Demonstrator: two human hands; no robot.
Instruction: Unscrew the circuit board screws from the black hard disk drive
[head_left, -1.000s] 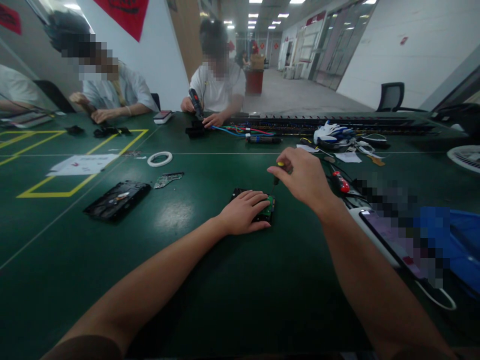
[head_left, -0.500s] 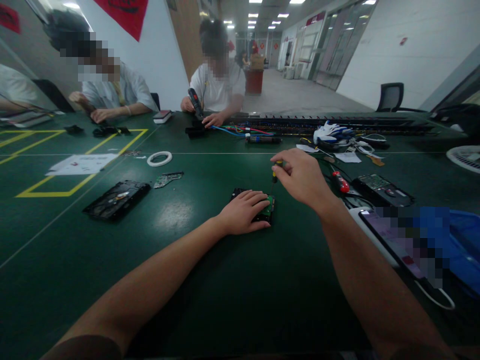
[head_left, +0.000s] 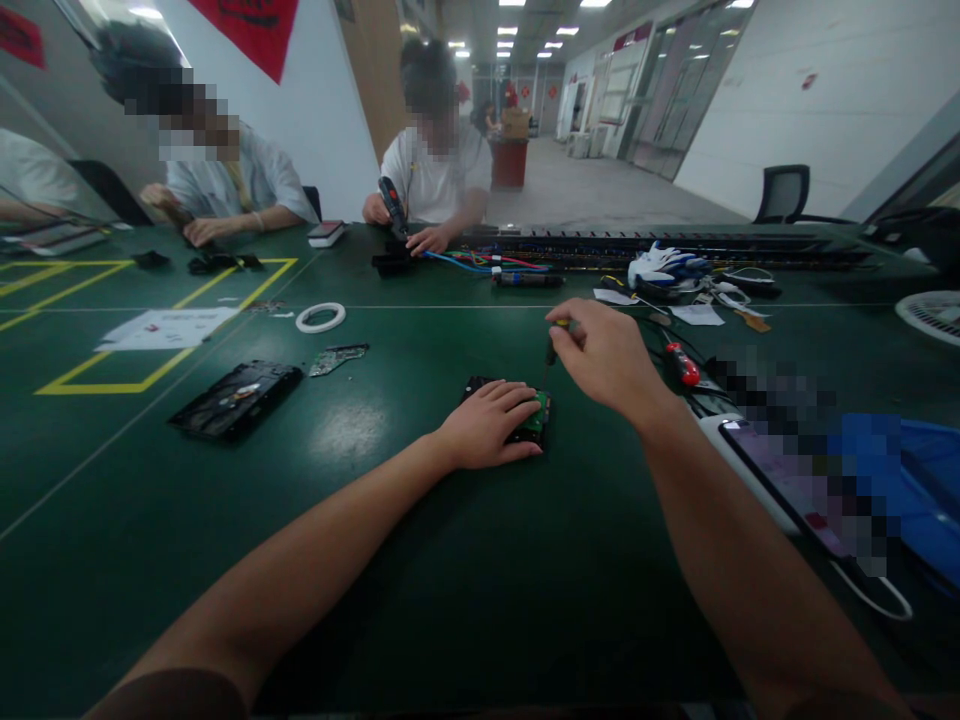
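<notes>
My left hand [head_left: 491, 425] lies over a hard drive [head_left: 546, 412] on the green table, fingers spread across its top and thumb along the near edge, holding it down. Part of the drive's green circuit board [head_left: 537, 404] shows past the fingertips; the rest is hidden under the hand. Between thumb and fingers, my right hand [head_left: 600, 350] pinches a small screwdriver [head_left: 553, 350] with a dark and yellow handle. The screwdriver stands nearly upright, its thin shaft pointing down at the drive's far right corner. Whether the tip sits in a screw is too small to tell.
To the left are a black drive casing [head_left: 236, 400], a loose circuit board [head_left: 337, 359] and a roll of tape [head_left: 320, 318]. A red-handled tool [head_left: 682, 364], a phone [head_left: 784, 485] and gloves [head_left: 667, 265] lie right. Across the table, a person [head_left: 431, 170] holds a power screwdriver [head_left: 391, 203].
The screwdriver handle has turned slightly in my right fingers, showing less yellow. My left hand and the hard drive stay in place.
</notes>
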